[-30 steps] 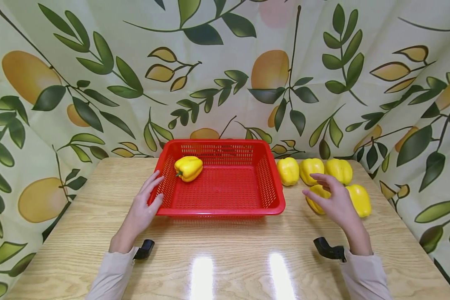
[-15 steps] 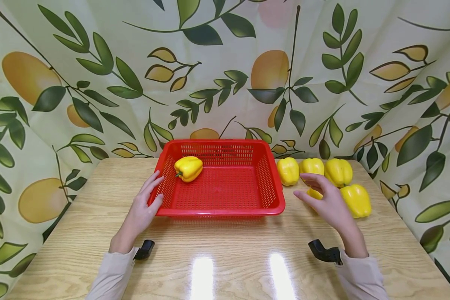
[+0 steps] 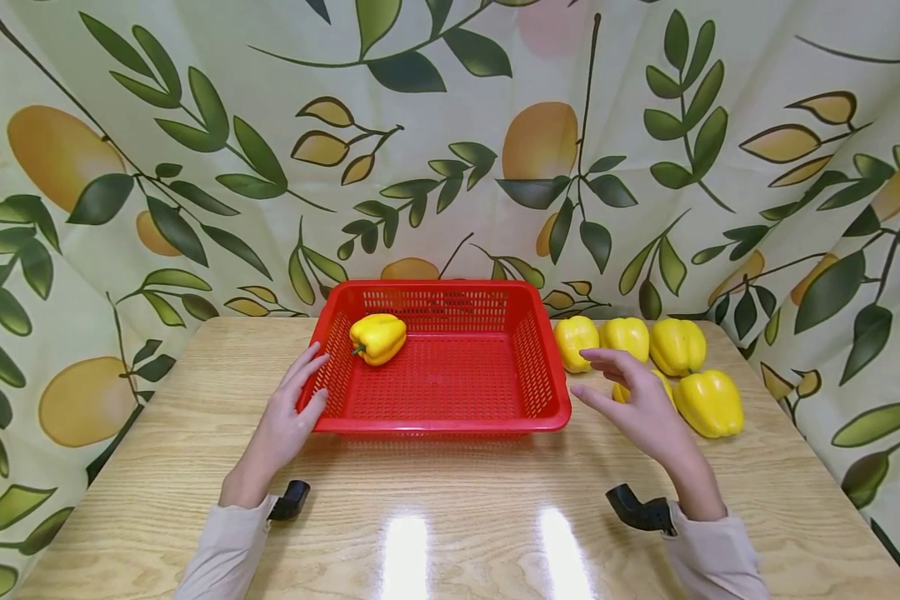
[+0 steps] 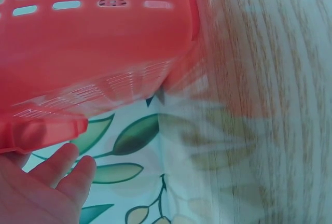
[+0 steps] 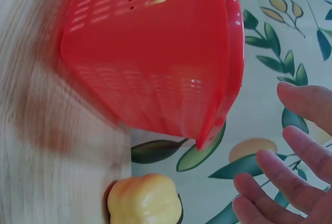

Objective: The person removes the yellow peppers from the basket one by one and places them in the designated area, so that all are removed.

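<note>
A red plastic basket (image 3: pixel 442 423) with slotted walls stands on the table, holding one yellow bell pepper (image 3: pixel 378 339) at its left side. My left hand (image 3: pixel 288 421) is at the basket's left rim, fingers relaxed along the edge; in the left wrist view its fingertips (image 4: pixel 78 175) lie right by the rim. My right hand (image 3: pixel 641 417) hovers just off the basket's right rim with fingers spread and nothing between them. Beneath and behind it is a partly hidden yellow bell pepper (image 3: pixel 621 393). In the right wrist view the fingers (image 5: pixel 282 175) are apart from the basket wall (image 5: pixel 150 68).
Several more yellow bell peppers (image 3: pixel 677 346) are grouped on the wooden table (image 3: pixel 465 517), right of the basket. One bell pepper (image 3: pixel 577 342) sits close to the basket's right wall. A leaf-patterned curtain (image 3: pixel 435 167) hangs along the table's back and sides.
My right hand has moved left from over the bell peppers toward the basket's right rim, uncovering more of the front right bell pepper. The left hand and basket have stayed put.
</note>
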`<action>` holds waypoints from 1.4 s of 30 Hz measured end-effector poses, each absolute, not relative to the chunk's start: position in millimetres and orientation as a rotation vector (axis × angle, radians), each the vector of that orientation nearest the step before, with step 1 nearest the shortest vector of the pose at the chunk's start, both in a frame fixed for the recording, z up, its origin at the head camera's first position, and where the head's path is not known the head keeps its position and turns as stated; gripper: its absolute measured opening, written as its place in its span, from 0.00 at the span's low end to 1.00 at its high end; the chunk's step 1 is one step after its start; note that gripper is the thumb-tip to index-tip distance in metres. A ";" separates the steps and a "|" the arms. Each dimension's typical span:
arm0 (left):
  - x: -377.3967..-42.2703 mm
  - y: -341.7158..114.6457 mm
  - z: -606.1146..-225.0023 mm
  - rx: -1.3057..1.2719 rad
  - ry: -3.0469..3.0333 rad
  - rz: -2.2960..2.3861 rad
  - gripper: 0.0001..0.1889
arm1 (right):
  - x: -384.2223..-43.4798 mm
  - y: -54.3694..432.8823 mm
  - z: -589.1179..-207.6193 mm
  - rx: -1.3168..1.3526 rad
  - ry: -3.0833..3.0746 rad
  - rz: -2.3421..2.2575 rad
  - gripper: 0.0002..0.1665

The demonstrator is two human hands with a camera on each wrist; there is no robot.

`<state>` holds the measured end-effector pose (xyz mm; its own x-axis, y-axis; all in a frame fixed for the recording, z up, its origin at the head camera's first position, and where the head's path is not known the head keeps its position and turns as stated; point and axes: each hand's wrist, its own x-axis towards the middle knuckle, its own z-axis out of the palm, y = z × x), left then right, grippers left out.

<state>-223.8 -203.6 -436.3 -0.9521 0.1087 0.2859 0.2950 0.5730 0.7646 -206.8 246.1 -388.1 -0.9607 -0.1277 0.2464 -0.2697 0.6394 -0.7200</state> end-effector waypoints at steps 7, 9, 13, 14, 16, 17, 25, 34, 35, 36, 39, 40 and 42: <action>-224.3 -204.7 -435.8 -0.353 -2.579 -1.323 0.27 | -211.7 236.9 -381.4 0.377 -2.696 1.227 0.32; -224.4 -204.7 -435.8 -0.356 -2.577 -1.320 0.27 | -213.8 234.0 -378.8 0.399 -2.701 1.224 0.32; -224.8 -204.9 -436.2 -0.358 -2.574 -1.317 0.27 | -219.1 227.6 -372.1 0.437 -2.720 1.201 0.32; -224.9 -204.9 -436.3 -0.357 -2.575 -1.317 0.27 | -221.0 226.1 -370.4 0.447 -2.727 1.192 0.32; -224.9 -204.8 -436.4 -0.357 -2.575 -1.319 0.27 | -225.4 223.3 -367.3 0.464 -2.742 1.170 0.32; -225.0 -204.7 -436.5 -0.357 -2.575 -1.318 0.27 | -227.8 221.9 -366.0 0.479 -2.742 1.169 0.32; -225.0 -203.8 -436.2 -0.360 -2.575 -1.318 0.26 | -245.3 212.3 -356.3 0.529 -2.785 1.193 0.33; -224.0 -204.1 -435.8 -0.347 -2.581 -1.318 0.26 | -261.8 199.0 -345.3 0.604 -2.827 1.211 0.32; -223.9 -204.1 -435.8 -0.347 -2.582 -1.319 0.26 | -263.6 197.6 -344.6 0.613 -2.829 1.214 0.32; -223.9 -204.1 -435.8 -0.347 -2.583 -1.319 0.26 | -265.4 196.2 -344.1 0.627 -2.827 1.215 0.32; -224.0 -203.9 -436.0 -0.347 -2.583 -1.319 0.26 | -269.6 191.9 -342.2 0.662 -2.819 1.215 0.31; -224.1 -203.8 -436.1 -0.349 -2.582 -1.320 0.26 | -270.6 190.5 -341.4 0.671 -2.818 1.212 0.31; -224.2 -203.6 -436.2 -0.350 -2.580 -1.319 0.26 | -272.4 188.0 -340.2 0.686 -2.820 1.209 0.31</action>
<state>-224.2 -203.6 -436.2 -0.9468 0.1097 0.3024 0.3094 0.5680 0.7627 -272.4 188.0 -340.2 -0.9049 -0.3923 0.1653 -0.3902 0.6090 -0.6906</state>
